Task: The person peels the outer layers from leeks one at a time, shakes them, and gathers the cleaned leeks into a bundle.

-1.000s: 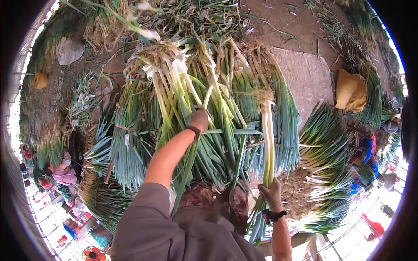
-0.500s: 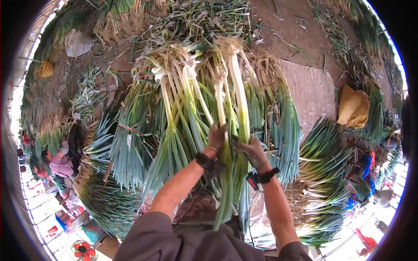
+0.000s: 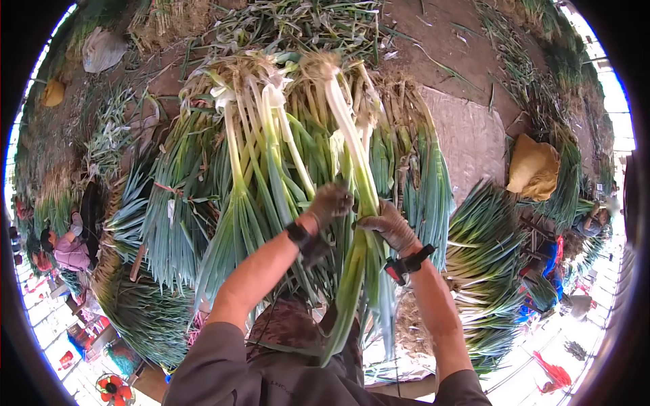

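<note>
A broad heap of green onions (image 3: pixel 223 196) covers the ground (image 3: pixel 474 128), roots pointing away from the person. Over it, one long onion stalk (image 3: pixel 355 169) runs lengthwise, away from the body. The left hand (image 3: pixel 330 203) and right hand (image 3: pixel 387 227), side by side and equally near, have gloved fingers (image 3: pixel 342 198) curled around its middle.

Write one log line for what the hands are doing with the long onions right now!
left hand: gripping long white-and-green scallion stalk | right hand: gripping same stalk | beneath: heap of bundled green scallions | ground: brown dirt
</note>
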Tool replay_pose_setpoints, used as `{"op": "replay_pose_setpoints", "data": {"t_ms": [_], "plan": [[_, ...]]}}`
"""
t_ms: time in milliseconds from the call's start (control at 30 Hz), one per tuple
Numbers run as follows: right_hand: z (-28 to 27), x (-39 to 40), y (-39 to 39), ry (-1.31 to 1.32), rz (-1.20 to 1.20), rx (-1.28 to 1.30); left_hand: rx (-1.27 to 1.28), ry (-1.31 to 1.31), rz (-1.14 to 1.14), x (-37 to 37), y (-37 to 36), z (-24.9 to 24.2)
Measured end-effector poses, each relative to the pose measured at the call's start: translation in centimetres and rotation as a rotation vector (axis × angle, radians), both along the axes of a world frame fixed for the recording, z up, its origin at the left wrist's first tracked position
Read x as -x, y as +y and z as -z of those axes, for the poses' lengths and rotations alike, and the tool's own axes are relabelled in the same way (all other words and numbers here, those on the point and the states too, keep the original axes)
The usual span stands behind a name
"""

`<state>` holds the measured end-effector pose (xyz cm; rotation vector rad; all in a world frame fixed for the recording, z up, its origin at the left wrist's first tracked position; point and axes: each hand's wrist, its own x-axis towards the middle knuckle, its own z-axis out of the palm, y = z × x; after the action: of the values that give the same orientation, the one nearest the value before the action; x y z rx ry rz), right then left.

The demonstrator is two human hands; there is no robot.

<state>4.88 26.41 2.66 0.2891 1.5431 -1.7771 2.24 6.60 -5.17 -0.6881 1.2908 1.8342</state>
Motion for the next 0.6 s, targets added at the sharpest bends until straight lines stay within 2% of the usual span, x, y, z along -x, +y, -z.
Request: {"op": "replay_pose_setpoints", "data": {"t_ms": [33, 100, 167, 200, 233, 300, 333, 433, 467, 533, 567, 600], "plan": [[-0.1, 0.6, 0.6, 0.033, -0.032, -0.035, -0.062, -0.067, -0.018, 2.0, -0.6, -0.4], [-1.4, 1.7, 2.0, 0.096, -0.206, -0.186, -0.536, 0.035, 0.028, 5.1, -1.1, 2.8], [-2.6, 1.4, 3.4, 0.142, -0.369, -0.261, -0.530, 0.058, -0.087, 7.7, 1.9, 3.3], [-3.2, 1.0, 3.8, 0.115, -0.535, -0.337, -0.527, 0.072, -0.144, 9.0, 3.5, 3.6], [-3.7, -0.4, 3.9, 0.152, -0.502, -0.288, -0.296, 0.093, -0.167, 10.1, 4.6, 0.5], [-4.9, -3.6, 4.7, 0.133, -0.513, -0.267, -0.302, 0.386, -0.273, 12.8, 4.6, 2.7], [-6.1, -4.5, 4.7, 0.125, -0.510, -0.287, -0.325, 0.347, -0.433, 13.4, 5.0, 2.1], [-8.4, -7.5, 5.5, -0.009, -0.375, -0.244, -0.204, 0.233, -0.360, 12.4, 5.4, 1.7], [-8.6, -8.4, 6.1, -0.046, -0.316, -0.211, -0.124, 0.214, -0.403, 11.9, 5.8, 1.2], [-9.0, -11.3, 6.9, -0.103, -0.175, -0.100, 0.017, 0.231, -0.329, 12.2, 5.1, 2.9], [-9.5, -12.8, 6.7, -0.054, -0.059, -0.008, 0.138, 0.280, -0.204, 13.1, 4.1, 4.1], [-10.8, -14.0, 7.0, -0.124, -0.023, 0.022, 0.341, 0.368, 0.016, 14.6, 2.3, 5.8]]}}
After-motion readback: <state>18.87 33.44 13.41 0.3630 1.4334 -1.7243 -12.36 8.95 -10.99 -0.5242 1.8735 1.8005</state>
